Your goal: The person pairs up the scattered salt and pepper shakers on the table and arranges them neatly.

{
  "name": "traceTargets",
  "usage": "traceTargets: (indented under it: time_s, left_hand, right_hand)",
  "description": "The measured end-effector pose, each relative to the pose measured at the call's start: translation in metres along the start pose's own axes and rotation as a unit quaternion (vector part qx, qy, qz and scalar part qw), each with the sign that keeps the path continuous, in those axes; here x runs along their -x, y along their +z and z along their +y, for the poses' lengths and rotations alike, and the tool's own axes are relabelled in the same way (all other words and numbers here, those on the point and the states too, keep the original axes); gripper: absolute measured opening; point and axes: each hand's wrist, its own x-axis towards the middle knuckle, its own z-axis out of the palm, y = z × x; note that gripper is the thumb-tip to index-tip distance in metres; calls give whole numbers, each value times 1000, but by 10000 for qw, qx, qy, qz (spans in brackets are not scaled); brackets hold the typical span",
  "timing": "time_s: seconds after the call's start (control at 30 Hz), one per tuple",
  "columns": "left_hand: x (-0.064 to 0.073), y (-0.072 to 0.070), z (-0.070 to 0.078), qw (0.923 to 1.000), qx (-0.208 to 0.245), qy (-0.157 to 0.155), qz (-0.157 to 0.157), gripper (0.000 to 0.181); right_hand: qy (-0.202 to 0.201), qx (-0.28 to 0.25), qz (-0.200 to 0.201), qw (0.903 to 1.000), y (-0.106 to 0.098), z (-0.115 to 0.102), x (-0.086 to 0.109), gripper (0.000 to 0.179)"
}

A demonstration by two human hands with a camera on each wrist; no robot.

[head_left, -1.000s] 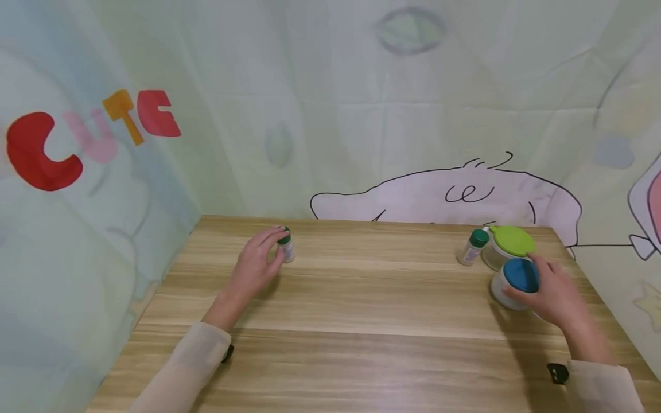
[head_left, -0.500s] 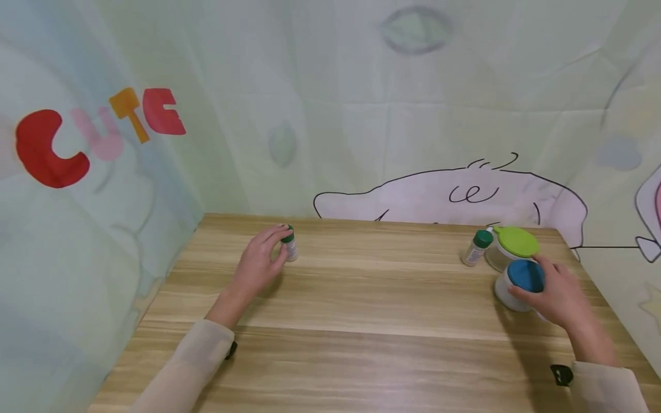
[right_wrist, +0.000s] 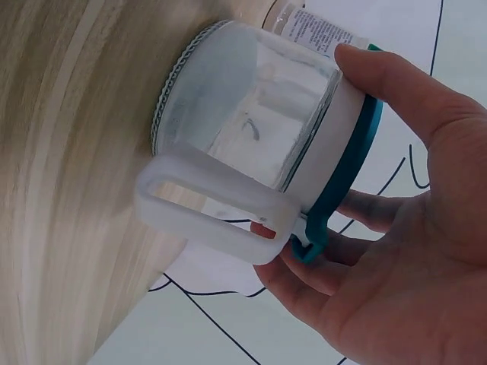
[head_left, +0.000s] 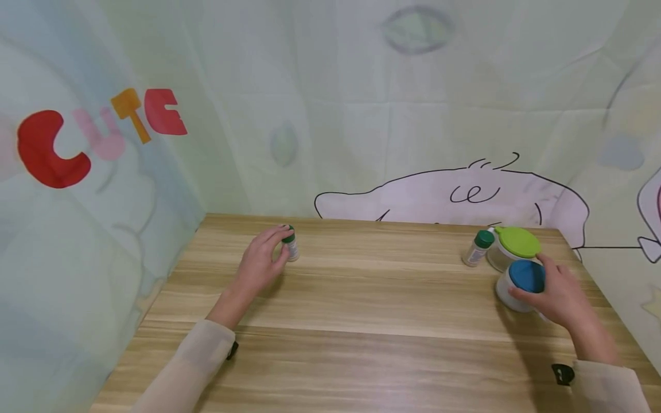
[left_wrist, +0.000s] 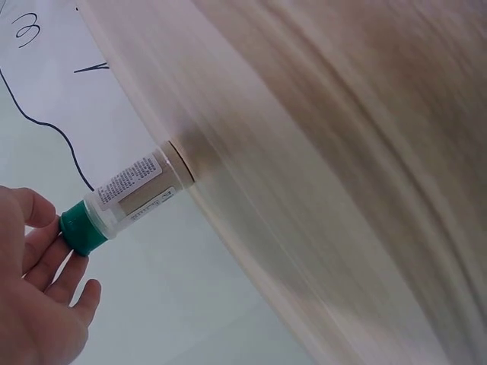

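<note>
My left hand [head_left: 258, 261] pinches the green cap of a small clear seasoning bottle [head_left: 292, 250] near the back left of the table. In the left wrist view, the labelled bottle [left_wrist: 135, 190] has its base at the wooden surface, and the thumb and fingers are on its cap. At the right, my right hand [head_left: 563, 295] grips the top of a glass seasoning jar [head_left: 507, 293] with a blue lid. The right wrist view shows the jar [right_wrist: 236, 106] with its white handle [right_wrist: 171, 228]; its base seems to rest on the table. Some fingertips are hidden behind it.
Behind the held jar stands another seasoning jar with a lime-green lid [head_left: 518, 242]. Just left of that is a second green-capped bottle [head_left: 475, 252]. Printed cloth [head_left: 351, 126] hangs along the back and sides of the wooden table [head_left: 372, 321].
The whole head view has shifted slightly to the right. Both hands keep their hold on the bottle and the jar, with no other visible movement.
</note>
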Motion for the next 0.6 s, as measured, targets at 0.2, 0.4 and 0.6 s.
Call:
traceTargets:
  time_s: [0.2,0.4,0.6]
  left_hand:
    - [0,1,0,10000,-9,25,-8,32]
    - [-1,1,1,10000,1,34,-9,33]
    - [0,0,2,10000,4,-29,-25,33]
  right_hand:
    - [-46,-33,-7,10000,-1,3,-1,111]
    - [20,-81,-40,10000,-4,2,-3,112]
    - [160,-182,51,9997,-3,0,-3,112]
